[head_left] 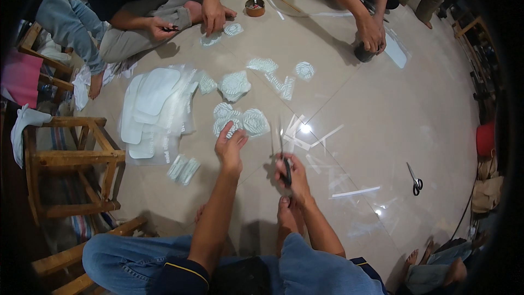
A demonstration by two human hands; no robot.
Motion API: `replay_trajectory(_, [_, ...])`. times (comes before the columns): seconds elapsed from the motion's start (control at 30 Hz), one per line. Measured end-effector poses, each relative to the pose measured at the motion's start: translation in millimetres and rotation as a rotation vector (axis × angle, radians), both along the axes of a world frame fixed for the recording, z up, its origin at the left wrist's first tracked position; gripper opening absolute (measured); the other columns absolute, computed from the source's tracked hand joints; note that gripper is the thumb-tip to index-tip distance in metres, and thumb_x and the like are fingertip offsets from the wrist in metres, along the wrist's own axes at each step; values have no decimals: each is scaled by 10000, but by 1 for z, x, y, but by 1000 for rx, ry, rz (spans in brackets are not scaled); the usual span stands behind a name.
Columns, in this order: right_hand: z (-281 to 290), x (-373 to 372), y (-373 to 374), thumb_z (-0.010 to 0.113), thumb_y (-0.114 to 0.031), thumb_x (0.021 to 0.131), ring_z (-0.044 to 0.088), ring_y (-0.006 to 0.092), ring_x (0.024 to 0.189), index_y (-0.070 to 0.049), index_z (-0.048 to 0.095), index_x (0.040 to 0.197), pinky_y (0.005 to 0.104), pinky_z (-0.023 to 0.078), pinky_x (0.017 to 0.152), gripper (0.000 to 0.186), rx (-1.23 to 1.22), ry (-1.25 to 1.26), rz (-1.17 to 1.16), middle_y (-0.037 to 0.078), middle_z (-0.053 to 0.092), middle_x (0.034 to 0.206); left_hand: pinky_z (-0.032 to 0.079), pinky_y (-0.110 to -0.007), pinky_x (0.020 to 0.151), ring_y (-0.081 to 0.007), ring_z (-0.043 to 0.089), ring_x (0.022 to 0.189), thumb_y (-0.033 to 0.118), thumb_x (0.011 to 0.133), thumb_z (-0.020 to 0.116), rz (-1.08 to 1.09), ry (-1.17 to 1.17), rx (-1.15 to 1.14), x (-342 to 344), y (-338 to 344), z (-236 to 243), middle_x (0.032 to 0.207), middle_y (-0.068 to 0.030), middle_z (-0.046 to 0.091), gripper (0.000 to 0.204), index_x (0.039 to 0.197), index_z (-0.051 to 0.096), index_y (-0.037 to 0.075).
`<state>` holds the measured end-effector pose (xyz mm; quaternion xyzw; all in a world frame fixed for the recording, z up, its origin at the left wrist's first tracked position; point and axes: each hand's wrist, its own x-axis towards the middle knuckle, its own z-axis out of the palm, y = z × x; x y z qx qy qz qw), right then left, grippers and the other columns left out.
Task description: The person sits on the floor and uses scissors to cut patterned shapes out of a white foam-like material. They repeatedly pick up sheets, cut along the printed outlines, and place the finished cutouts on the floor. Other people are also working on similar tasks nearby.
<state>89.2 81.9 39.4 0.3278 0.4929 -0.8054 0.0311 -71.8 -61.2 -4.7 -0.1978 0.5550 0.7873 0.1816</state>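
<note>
My left hand (231,145) is at a round, pale, striped cutout (233,126), its fingertips closed on the edge. Just beyond it on the floor lie more of these cutouts (255,122), some overlapping. My right hand (293,176) grips a pair of scissors (286,168) by its black handles. The blades point away from me and are smeared by motion, so I cannot tell how far apart they are. White trimmed strips (297,134) are scattered right of the blades. A stack of pale cutouts (234,86) sits farther off.
Clear sheets with pale rounded panels (155,109) are piled at left, beside a wooden stool (76,157). Other scissors (415,180) lie at right. A brown round tin (255,7) stands at the back. Two people work across from me; one presses a dark object (364,52) down.
</note>
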Motion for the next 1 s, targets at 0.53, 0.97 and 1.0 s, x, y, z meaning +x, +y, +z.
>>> replay_trajectory(0.53, [-4, -4, -40, 749, -302, 1003, 436, 68, 476, -124, 430, 1607, 232, 303, 449, 705, -147, -18, 120, -11, 549, 606, 618, -338, 892, -214, 718, 948, -49, 886, 725, -8, 10, -45, 10, 6, -15, 1087, -154, 707, 601, 1453, 530, -89])
replay_trajectory(0.97, [-4, -10, -40, 775, -292, 984, 428, 57, 476, -106, 454, 1598, 231, 309, 453, 717, -138, -17, 116, -35, 526, 605, 577, -320, 853, -191, 719, 927, -24, 911, 728, -35, 17, -80, 12, 7, -18, 1042, -126, 735, 622, 1481, 486, -84])
replay_trajectory(1.0, [-5, -10, -40, 774, -286, 984, 426, 56, 475, -107, 455, 1598, 232, 309, 453, 715, -135, -19, 119, -37, 525, 605, 577, -319, 851, -190, 718, 926, -24, 911, 728, -32, 14, -85, 13, 7, -19, 1044, -126, 735, 619, 1480, 490, -83])
